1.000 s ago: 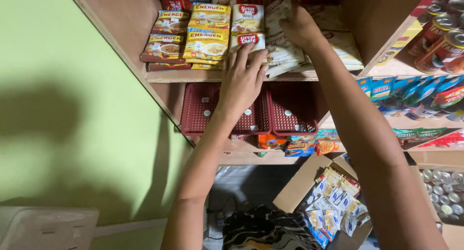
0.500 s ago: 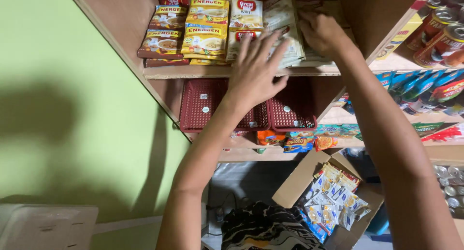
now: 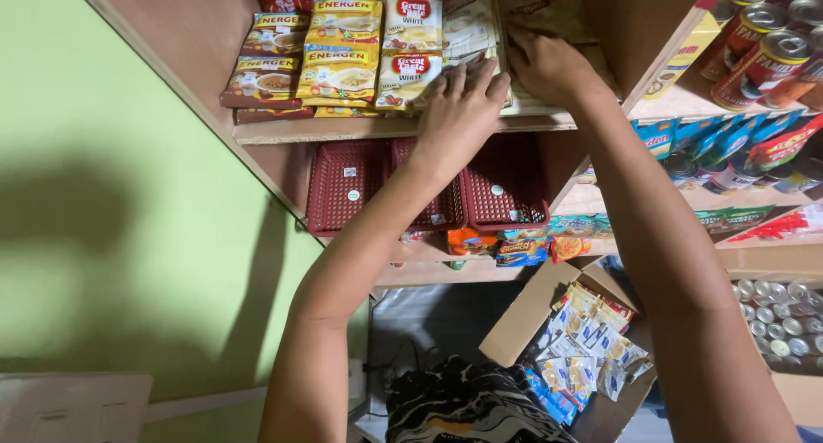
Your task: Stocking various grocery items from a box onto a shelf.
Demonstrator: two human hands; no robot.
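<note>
Both my arms reach up to a wooden shelf (image 3: pixel 343 128) stacked with sachet packs. My left hand (image 3: pixel 461 107) lies flat, fingers spread, on a pile of pale sachets (image 3: pixel 467 33) beside white-and-red sachets (image 3: pixel 410 44). My right hand (image 3: pixel 549 66) presses down on the same pale pile a little further right, fingers curled over the packets. Yellow sachets (image 3: pixel 343 53) and brown sachets (image 3: pixel 270 62) lie in rows to the left. Whether either hand grips a packet is hidden by the fingers.
Dark red plastic baskets (image 3: pixel 429 186) sit on the shelf below, with orange snack packs (image 3: pixel 514 246) under them. Tins (image 3: pixel 763 49) stand on a shelf at right. An open cardboard box (image 3: pixel 583 349) of small sachets is on the floor. A green wall (image 3: pixel 111 237) is at left.
Both hands slid down and right along the sachet pile; my right hand came from the back of the shelf toward its front edge, closer to the left.
</note>
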